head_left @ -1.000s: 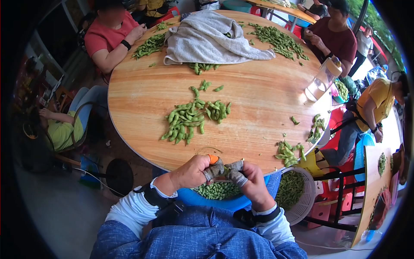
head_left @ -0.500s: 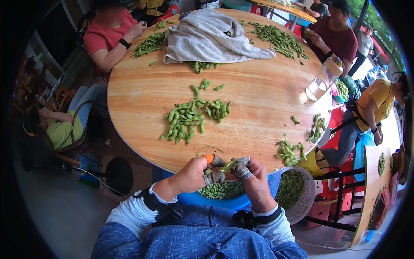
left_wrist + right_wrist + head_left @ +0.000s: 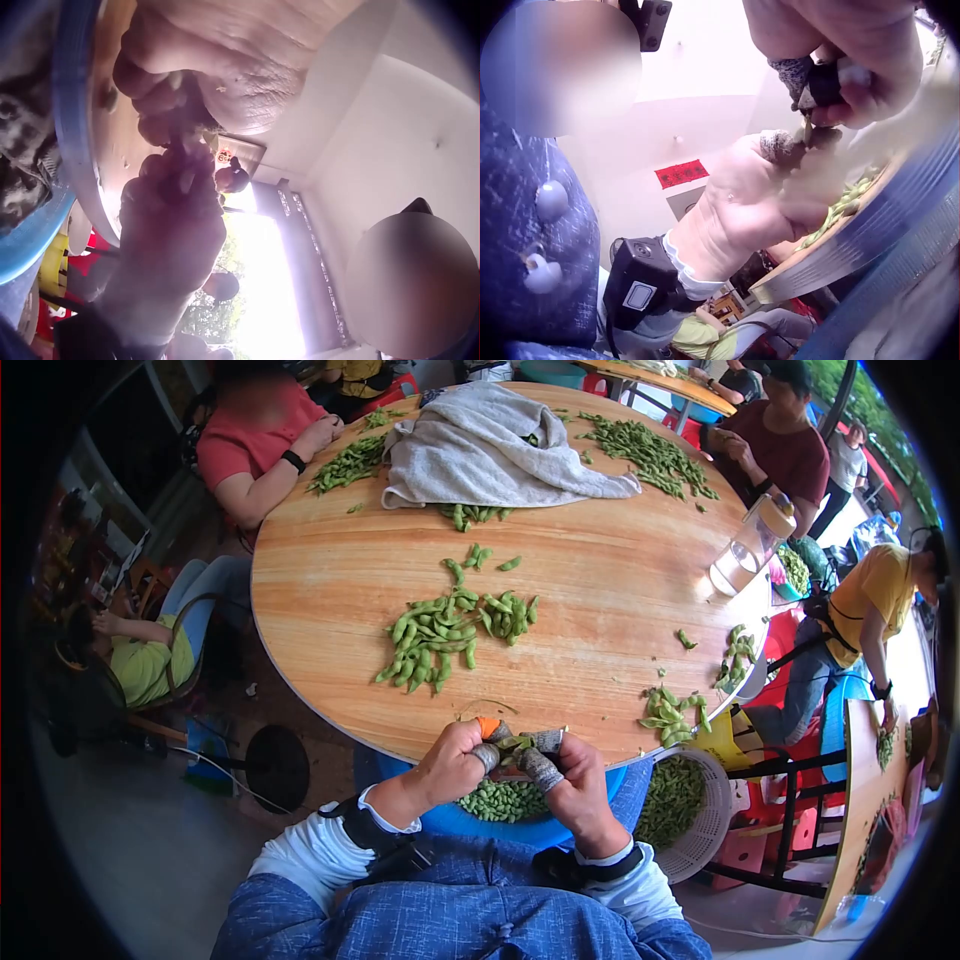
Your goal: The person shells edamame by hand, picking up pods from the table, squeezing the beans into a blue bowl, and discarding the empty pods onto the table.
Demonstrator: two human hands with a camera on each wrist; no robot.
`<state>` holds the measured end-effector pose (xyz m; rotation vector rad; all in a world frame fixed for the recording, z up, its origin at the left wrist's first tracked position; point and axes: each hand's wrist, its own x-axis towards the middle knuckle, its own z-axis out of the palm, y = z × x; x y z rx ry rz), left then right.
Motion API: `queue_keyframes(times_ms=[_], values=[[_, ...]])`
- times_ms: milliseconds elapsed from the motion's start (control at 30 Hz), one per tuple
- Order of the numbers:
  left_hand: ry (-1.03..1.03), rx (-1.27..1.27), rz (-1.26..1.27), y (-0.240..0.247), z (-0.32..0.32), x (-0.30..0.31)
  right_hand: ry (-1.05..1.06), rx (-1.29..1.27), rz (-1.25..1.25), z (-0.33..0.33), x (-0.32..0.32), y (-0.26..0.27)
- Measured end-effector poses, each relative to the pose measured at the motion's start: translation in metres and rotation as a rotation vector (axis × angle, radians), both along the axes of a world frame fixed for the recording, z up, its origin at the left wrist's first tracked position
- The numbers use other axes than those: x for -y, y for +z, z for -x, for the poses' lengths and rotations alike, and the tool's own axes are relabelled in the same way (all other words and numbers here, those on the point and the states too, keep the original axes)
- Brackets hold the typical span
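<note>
Over the near table edge, both hands pinch one green edamame pod [image 3: 516,745] between them. My left hand [image 3: 445,768] holds the pod's left end with thumb and fingers; grey wraps and an orange band cover some fingertips. Opposite it, my right hand [image 3: 587,788] grips the other end with grey-wrapped thumb and finger. Just below is a blue basin [image 3: 440,822] of shelled green beans [image 3: 500,800]. In the right wrist view, the fingertips of the right hand [image 3: 862,52] and left hand [image 3: 750,199] meet at the pod. Fingers largely hide it in the left wrist view.
A pile of pods [image 3: 425,640] lies mid-table, with smaller groups [image 3: 672,712] at the right edge. A grey towel [image 3: 480,450] covers part of the far side; a clear bottle [image 3: 740,555] stands right. A white basket [image 3: 712,810] of pods sits beside my right leg. Other people sit around.
The hands parted slightly, showing the pod, then drew closer again with it turned between the fingertips. At right, the person in yellow has reached a hand down to the side table.
</note>
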<state>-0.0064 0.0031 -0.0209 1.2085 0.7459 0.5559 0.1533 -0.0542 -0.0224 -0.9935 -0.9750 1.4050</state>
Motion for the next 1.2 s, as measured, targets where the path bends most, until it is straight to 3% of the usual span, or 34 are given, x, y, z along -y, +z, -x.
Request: queue_keyframes(times_ms=[133, 267, 433, 567, 600, 667, 700, 767, 833, 900, 1000, 1200], values=[[0.113, -0.001, 0.014, 0.015, -0.002, 0.0, -0.103, 0.153, 0.059, -0.002, 0.002, 0.001], [-0.135, -0.066, -0.27, 0.005, 0.0, 0.0, -0.058, 0.05, 0.003, 0.002, 0.001, 0.003], [-0.117, -0.085, -0.136, 0.008, 0.0, 0.005, -0.005, -0.065, 0.017, -0.002, 0.001, 0.005], [-0.021, -0.18, -0.39, 0.002, 0.002, 0.008, -0.238, 0.043, -0.03, -0.027, -0.006, -0.001], [0.048, -0.241, -0.489, 0.002, 0.006, 0.005, -0.318, 0.202, -0.08, -0.041, -0.01, -0.002], [0.188, -0.362, -0.689, 0.004, 0.017, -0.01, -0.536, 1.005, -0.197, -0.072, -0.014, 0.008], [0.26, -0.42, -0.758, 0.005, 0.019, -0.019, -0.6, 1.172, -0.049, -0.084, -0.012, 0.008], [0.218, -0.743, -0.85, 0.018, 0.022, -0.034, -0.605, 1.295, -0.127, -0.09, -0.01, 0.014], [0.233, -0.873, -0.982, 0.02, 0.013, -0.049, -0.529, 1.21, -0.272, -0.072, -0.016, 0.016], [0.219, -0.989, -1.065, 0.016, 0.004, -0.059, -0.317, 1.205, -0.394, -0.053, -0.022, 0.026], [0.182, -1.126, -1.112, 0.01, -0.007, -0.072, -0.093, 1.234, -0.411, -0.03, -0.042, 0.036], [0.159, -1.155, -1.212, 0.003, -0.008, -0.089, 0.175, 1.425, -0.543, 0.013, -0.092, 0.011]])
